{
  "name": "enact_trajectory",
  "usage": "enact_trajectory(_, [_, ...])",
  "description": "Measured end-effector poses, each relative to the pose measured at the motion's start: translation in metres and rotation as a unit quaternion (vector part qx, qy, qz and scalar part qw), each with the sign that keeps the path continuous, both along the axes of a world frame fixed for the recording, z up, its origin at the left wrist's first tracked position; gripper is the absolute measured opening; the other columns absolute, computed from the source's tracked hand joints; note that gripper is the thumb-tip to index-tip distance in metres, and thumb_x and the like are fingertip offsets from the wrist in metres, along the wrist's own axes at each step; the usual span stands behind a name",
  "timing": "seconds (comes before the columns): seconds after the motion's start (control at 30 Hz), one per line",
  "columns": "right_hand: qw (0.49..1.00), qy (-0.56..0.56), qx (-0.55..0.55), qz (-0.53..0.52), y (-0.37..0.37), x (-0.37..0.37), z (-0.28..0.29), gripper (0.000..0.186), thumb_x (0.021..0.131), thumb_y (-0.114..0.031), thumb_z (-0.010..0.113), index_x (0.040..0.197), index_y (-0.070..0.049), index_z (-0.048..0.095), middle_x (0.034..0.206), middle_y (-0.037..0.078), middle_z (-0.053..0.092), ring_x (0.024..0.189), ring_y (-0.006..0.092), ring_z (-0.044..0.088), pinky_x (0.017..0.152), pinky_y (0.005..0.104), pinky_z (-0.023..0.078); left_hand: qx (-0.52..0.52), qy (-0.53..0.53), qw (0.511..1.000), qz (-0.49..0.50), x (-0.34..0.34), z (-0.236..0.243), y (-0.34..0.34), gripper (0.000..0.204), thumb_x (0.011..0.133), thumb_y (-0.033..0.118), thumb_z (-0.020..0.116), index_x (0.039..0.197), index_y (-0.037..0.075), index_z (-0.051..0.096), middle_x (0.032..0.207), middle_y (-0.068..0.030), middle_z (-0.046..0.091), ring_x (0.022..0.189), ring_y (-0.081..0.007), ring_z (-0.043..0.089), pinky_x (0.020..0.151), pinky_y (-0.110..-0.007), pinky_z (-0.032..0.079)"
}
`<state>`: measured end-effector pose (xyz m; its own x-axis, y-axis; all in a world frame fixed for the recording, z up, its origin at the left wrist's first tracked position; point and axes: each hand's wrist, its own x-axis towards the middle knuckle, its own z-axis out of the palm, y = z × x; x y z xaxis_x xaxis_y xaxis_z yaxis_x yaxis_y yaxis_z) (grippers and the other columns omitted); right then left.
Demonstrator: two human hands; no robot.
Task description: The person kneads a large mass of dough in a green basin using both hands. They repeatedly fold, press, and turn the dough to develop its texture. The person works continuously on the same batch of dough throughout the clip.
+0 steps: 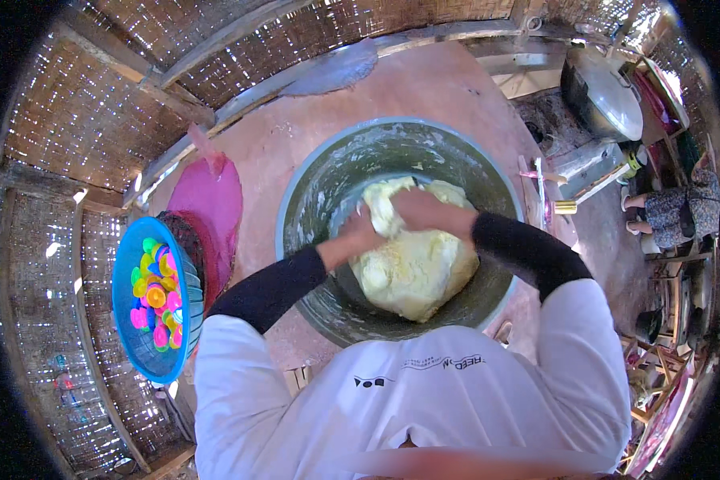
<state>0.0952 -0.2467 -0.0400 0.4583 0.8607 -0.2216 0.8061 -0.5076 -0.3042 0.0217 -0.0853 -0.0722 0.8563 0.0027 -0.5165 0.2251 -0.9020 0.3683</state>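
Observation:
A large pale yellow mass of dough lies in a wide, deep metal basin whose inner wall is smeared with white. Both my arms, in black sleeves, reach over the rim. My left hand grips the dough at its left upper side, fingers closed against a raised lump. From the right, my right hand presses on and grips the upper part, its fingers somewhat blurred by motion. The raised lump of dough stands between the two hands.
The basin stands on a pinkish table. At the left is a blue plastic basket of colourful small cups, beside a pink plastic bag. A clear plastic sheet lies at the back. Far right are a big lidded pot and another person.

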Motion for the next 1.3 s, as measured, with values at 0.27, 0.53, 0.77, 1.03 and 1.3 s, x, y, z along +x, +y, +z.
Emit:
enact_trajectory(0.27, [0.993, 0.017, 0.026, 0.114, -0.098, -0.102, 0.063, 0.039, 0.060, -0.027, 0.066, 0.090, -0.005, 0.058, 0.081, 0.013, 0.054, 0.088, 0.0325, 0.052, 0.079, 0.0406, 0.045, -0.069, 0.015, 0.952, -0.296, -0.110, 0.095, -0.014, 0.068, 0.069, 0.033, 0.063, 0.121, 0.000, 0.035, 0.116, -0.0242, 0.041, 0.108, -0.0394, 0.041, 0.089, -0.043, 0.035])
enact_trajectory(0.53, [0.992, 0.022, -0.060, -0.109, -0.069, -0.060, 0.097, 0.065, 0.059, -0.037, 0.071, 0.111, -0.006, 0.048, 0.101, 0.015, 0.053, 0.092, 0.0311, 0.054, 0.080, 0.0418, 0.044, 0.089, -0.171, 0.965, -0.176, -0.030, 0.129, -0.014, 0.094, 0.049, 0.056, 0.071, 0.123, 0.008, 0.039, 0.113, -0.0226, 0.046, 0.107, -0.0343, 0.044, 0.088, -0.044, 0.033])
enact_trajectory(0.77, [0.994, -0.100, 0.015, -0.035, -0.024, 0.012, 0.004, 0.054, 0.057, -0.032, 0.071, 0.101, -0.007, 0.052, 0.101, 0.018, 0.056, 0.093, 0.0313, 0.055, 0.079, 0.0402, 0.045, 0.008, -0.090, 0.985, -0.144, 0.038, 0.003, -0.013, 0.104, 0.044, 0.051, 0.077, 0.127, 0.005, 0.034, 0.127, -0.0214, 0.037, 0.115, -0.0353, 0.037, 0.094, -0.043, 0.031])
enact_trajectory(1.03, [0.986, -0.074, 0.026, -0.150, -0.004, 0.011, -0.012, 0.025, 0.064, -0.016, 0.058, 0.087, -0.005, 0.059, 0.085, 0.016, 0.060, 0.079, 0.0316, 0.059, 0.064, 0.0411, 0.049, -0.058, -0.070, 0.996, -0.012, 0.029, 0.032, -0.018, 0.062, 0.062, 0.040, 0.069, 0.111, 0.008, 0.051, 0.114, -0.0174, 0.049, 0.101, -0.0330, 0.051, 0.082, -0.040, 0.042])
enact_trajectory(1.3, [0.993, -0.022, -0.096, 0.072, -0.088, -0.108, 0.049, 0.052, 0.060, -0.025, 0.068, 0.102, 0.002, 0.051, 0.104, 0.020, 0.050, 0.104, 0.0387, 0.044, 0.088, 0.0464, 0.039, 0.004, 0.064, 0.940, -0.336, -0.104, 0.098, -0.035, 0.103, 0.058, 0.049, 0.069, 0.132, 0.001, 0.017, 0.136, -0.0278, 0.009, 0.124, -0.0456, 0.013, 0.101, -0.052, 0.014])
